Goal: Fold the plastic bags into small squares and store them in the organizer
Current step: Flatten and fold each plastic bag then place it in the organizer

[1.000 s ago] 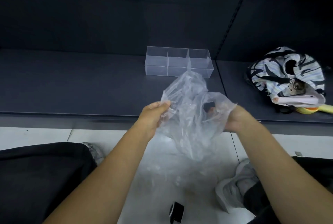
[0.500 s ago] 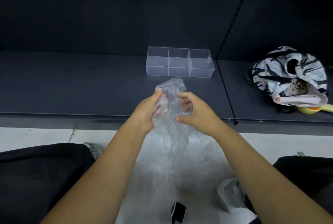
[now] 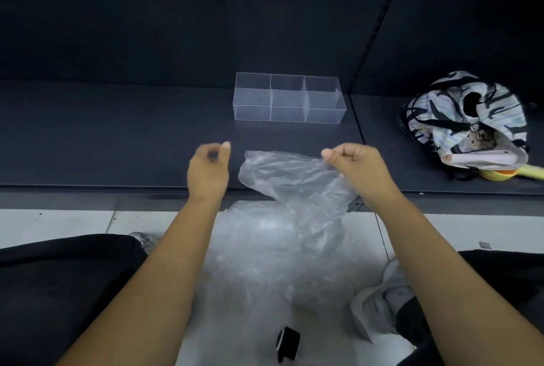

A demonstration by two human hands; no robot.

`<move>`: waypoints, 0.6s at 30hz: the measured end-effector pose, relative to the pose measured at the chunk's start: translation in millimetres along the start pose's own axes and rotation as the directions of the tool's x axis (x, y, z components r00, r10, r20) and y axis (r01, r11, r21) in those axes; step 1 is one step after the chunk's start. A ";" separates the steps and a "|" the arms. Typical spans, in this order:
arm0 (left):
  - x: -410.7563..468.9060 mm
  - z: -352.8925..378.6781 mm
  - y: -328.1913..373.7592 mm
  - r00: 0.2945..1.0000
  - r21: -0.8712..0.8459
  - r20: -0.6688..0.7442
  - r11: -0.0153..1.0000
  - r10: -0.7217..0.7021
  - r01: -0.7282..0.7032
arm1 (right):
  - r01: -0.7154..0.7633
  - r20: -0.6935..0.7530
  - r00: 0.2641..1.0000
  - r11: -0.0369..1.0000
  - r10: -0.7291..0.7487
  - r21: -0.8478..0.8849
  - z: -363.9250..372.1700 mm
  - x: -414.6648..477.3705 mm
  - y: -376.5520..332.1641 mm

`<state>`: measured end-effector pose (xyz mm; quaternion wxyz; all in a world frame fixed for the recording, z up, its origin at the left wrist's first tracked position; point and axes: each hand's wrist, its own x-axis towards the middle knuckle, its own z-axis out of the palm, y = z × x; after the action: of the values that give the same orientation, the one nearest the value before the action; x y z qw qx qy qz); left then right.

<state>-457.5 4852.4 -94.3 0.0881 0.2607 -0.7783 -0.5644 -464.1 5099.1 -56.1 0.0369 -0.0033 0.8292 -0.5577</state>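
Note:
A crumpled clear plastic bag [image 3: 294, 180] lies spread over the front edge of the dark shelf [image 3: 117, 144], its lower part hanging toward the floor. My right hand [image 3: 356, 168] pinches the bag's upper right corner. My left hand [image 3: 209, 171] hovers just left of the bag with loosely curled fingers, not touching it and holding nothing. The clear three-compartment organizer [image 3: 253, 113] stands on the shelf behind the bag, with nothing visible inside it.
More clear plastic bags [image 3: 259, 250] lie in a pile on the white floor between my legs. A striped fabric bag [image 3: 465, 118] sits on the shelf at the right. A small black object [image 3: 287, 346] lies on the floor near a grey shoe [image 3: 379, 309].
The hands held the bag bunched together over the shelf edge. They have moved apart, the bag now lies spread on the shelf, and my left hand has let go.

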 end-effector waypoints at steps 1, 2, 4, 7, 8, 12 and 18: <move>-3.2 -0.5 6.0 0.992 0.016 0.090 0.995 0.094 -0.095 | 0.004 0.027 1.000 1.000 -0.004 0.008 -0.7 0.3 -3.2; -5.8 0.3 13.1 0.956 0.013 0.241 0.984 0.170 -0.178 | 0.006 0.057 0.998 1.000 -0.007 0.022 -1.1 1.1 -5.2; -14.2 3.8 27.2 0.803 0.018 0.547 0.956 0.236 -0.294 | 0.002 0.100 0.995 0.999 -0.007 0.051 -1.1 1.7 -11.2; -21.1 9.8 27.7 0.690 0.090 0.703 0.941 0.172 -0.327 | 0.001 0.152 0.988 0.995 -0.017 0.105 -3.6 2.2 -18.5; -20.6 11.8 23.6 0.699 0.105 0.698 0.943 0.156 -0.315 | 0.006 0.183 0.983 0.995 -0.025 0.101 -7.0 3.2 -18.1; -17.5 10.3 14.6 0.769 0.104 0.625 0.961 0.137 -0.256 | -0.039 0.460 0.877 0.976 0.136 -0.214 -26.4 5.0 -13.9; -8.3 -7.2 19.1 0.742 0.148 0.669 0.972 0.036 -0.181 | -0.054 0.321 0.932 0.943 0.166 -0.330 -25.1 7.5 1.6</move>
<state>-453.2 4854.9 -72.8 -0.1876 0.0055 -0.8261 -0.5313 -473.2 5122.6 -48.6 0.2120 -0.0595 0.8870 -0.4059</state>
